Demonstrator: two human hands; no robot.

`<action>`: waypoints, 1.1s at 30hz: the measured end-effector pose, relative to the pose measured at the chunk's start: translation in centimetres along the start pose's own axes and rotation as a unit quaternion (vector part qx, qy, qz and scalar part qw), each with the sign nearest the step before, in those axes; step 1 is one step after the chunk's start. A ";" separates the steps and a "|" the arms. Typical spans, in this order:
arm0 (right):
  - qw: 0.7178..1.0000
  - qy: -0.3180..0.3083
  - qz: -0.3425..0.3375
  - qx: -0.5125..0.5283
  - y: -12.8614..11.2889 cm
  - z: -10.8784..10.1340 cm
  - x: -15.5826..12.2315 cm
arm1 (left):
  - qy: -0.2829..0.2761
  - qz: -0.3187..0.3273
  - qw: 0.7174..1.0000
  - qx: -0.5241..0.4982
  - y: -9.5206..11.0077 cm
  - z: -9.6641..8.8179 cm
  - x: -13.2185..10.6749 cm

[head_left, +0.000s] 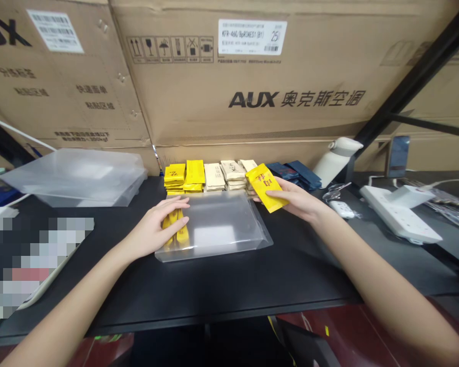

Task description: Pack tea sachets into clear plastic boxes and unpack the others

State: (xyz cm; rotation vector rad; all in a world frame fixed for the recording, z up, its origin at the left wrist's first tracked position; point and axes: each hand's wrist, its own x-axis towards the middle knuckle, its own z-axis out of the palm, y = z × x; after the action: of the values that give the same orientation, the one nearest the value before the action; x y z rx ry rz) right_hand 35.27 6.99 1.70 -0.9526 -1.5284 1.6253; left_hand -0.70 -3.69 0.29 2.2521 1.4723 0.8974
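Note:
My left hand point(156, 227) lies on the left end of a clear plastic sleeve point(218, 229), fingers stretched and thumb apart. Yellow packets point(181, 233) show at that end, partly under my fingers; I cannot tell whether they are inside the sleeve. Above the sleeve's far right corner, my right hand point(292, 199) pinches a yellow packet point(265, 186) with dark printed characters, tilted toward me. Behind the sleeve stand stacks of yellow packets point(194, 173) and cream packets point(233, 171). Dark blue packets point(290, 171) lie to their right, behind my right hand.
More clear plastic sleeves point(80, 176) lie at the left. A white bottle point(336, 158) leans at the back right, near a power strip point(401, 211) with cables. Large cardboard boxes point(191, 102) wall off the back of the black table point(229, 285). A black metal brace point(409, 71) slants across the right.

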 end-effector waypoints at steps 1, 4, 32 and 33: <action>1.000 -0.001 0.012 -0.009 -0.2 -0.2 -0.2 | -0.001 -0.001 1.000 0.000 0.0 0.0 0.0; 0.998 -0.009 0.051 -0.026 -0.5 -0.7 -0.5 | -0.002 -0.002 1.000 0.000 0.1 -0.1 0.0; 0.975 -0.107 0.057 -0.189 1.2 -1.4 -0.5 | -0.003 0.005 1.000 -0.001 0.0 0.0 0.0; 0.975 -0.109 0.062 -0.184 1.2 -1.5 -0.5 | -0.004 0.005 1.000 -0.001 0.0 0.0 0.0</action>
State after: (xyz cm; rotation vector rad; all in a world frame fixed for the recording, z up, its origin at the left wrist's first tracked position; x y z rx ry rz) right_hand 36.81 7.16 0.49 -1.1116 -2.0060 1.6032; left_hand -0.73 -3.73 0.29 2.2614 1.4578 0.8919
